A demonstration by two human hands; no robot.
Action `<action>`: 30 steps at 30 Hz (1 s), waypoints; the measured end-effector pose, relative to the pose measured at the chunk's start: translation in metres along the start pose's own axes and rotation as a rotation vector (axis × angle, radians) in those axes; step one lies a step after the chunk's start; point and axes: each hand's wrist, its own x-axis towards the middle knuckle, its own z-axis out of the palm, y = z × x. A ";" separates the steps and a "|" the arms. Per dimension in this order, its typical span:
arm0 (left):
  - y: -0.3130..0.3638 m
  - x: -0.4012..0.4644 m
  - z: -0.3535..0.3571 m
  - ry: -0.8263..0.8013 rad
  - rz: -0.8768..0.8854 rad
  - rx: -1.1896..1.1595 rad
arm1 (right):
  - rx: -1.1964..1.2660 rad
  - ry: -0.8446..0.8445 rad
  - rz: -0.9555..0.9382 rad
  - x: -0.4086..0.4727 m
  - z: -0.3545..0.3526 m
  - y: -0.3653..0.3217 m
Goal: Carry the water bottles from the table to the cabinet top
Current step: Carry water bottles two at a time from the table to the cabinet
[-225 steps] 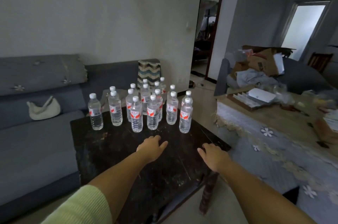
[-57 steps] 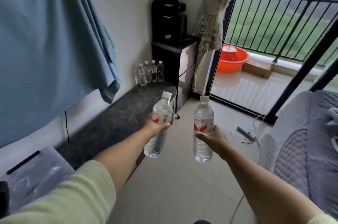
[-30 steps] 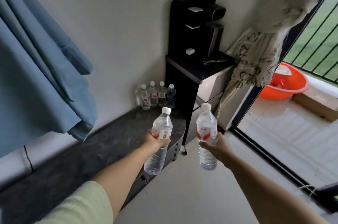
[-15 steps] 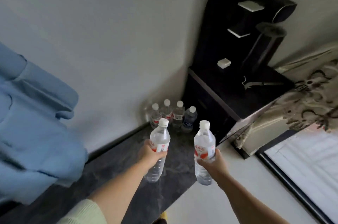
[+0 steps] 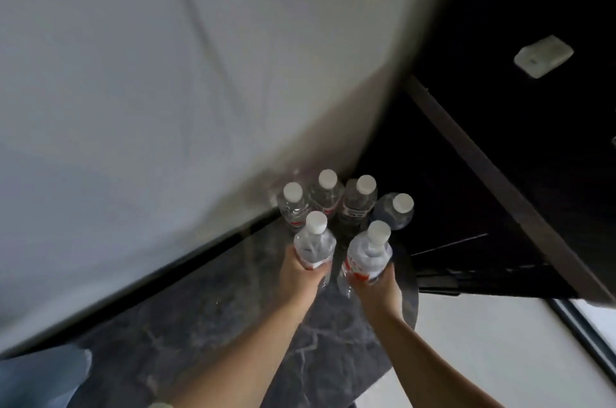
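Two clear water bottles, white caps, red labels, upright over the dark marbled cabinet top (image 5: 213, 334), just in front of four more bottles (image 5: 346, 201) standing in the corner by the wall (image 5: 166, 91). Your left hand (image 5: 301, 274) is wrapped round the left bottle (image 5: 313, 242); your right hand (image 5: 378, 291) is wrapped round the right bottle (image 5: 368, 252).

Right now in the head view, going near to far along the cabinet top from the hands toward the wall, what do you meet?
Left hand and right hand, each gripping a bottle, left and right → row of four standing bottles → wall.
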 end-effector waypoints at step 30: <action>0.023 0.000 0.017 -0.147 0.101 0.119 | -0.144 -0.091 -0.124 0.013 -0.013 -0.036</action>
